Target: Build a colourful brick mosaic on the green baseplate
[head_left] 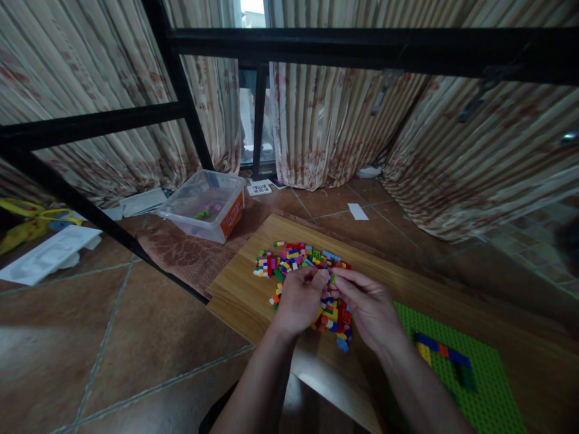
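My left hand (299, 299) and my right hand (365, 303) meet above a pile of small coloured bricks (296, 258) on a wooden board (239, 289). Both hands pinch a tiny green brick (333, 278) between their fingertips, fingers closed. The pile spreads from the board's far middle down under my hands. To the right lies a green baseplate (491, 386) with a few blue, yellow and dark green bricks (441, 351) fixed on it.
A clear plastic tub (203, 205) with a few bricks inside stands on the tiled floor at the back left. A black metal frame (181, 96) crosses above and to the left. Striped curtains (344, 120) hang behind. White packaging (45, 253) lies at the far left.
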Available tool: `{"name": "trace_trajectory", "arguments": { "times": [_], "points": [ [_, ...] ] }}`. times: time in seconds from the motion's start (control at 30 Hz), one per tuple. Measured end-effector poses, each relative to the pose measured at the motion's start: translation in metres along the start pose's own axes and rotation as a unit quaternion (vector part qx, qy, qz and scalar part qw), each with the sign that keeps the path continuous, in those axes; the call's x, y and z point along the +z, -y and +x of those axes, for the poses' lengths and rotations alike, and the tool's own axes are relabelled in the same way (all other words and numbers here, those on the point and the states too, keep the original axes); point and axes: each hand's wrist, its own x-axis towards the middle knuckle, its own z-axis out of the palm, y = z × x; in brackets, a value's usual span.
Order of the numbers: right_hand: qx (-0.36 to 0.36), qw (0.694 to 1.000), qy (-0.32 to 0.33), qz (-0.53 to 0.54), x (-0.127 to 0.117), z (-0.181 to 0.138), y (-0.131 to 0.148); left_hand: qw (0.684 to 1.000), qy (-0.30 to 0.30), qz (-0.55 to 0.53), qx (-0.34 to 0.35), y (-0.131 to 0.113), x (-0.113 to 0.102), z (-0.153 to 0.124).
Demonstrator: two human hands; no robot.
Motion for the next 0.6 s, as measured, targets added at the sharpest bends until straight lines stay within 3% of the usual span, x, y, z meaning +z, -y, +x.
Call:
{"name": "trace_trajectory", "arguments": {
  "times": [0.1,0.17,0.37,0.43,0.6],
  "points": [
    [-0.020,0.999,-0.011,-0.032,-0.005,0.004,-0.002,0.997,0.003,-0.064,-0.034,0.003,-0.001,0.002],
    [-0.051,0.992,-0.020,-0.111,-0.010,0.009,-0.006,0.990,-0.003,-0.128,-0.061,0.004,-0.001,0.003],
    [-0.138,0.922,0.020,-0.362,-0.013,0.008,-0.006,0.975,-0.049,-0.185,-0.115,0.002,0.003,0.004],
    [-0.150,0.914,0.011,-0.376,-0.008,0.004,-0.001,0.978,-0.057,-0.164,-0.112,0.002,0.004,0.004],
    [-0.142,0.942,0.001,-0.303,0.006,0.000,0.006,0.995,-0.029,-0.076,-0.054,0.004,0.002,0.004]
  ]
}}
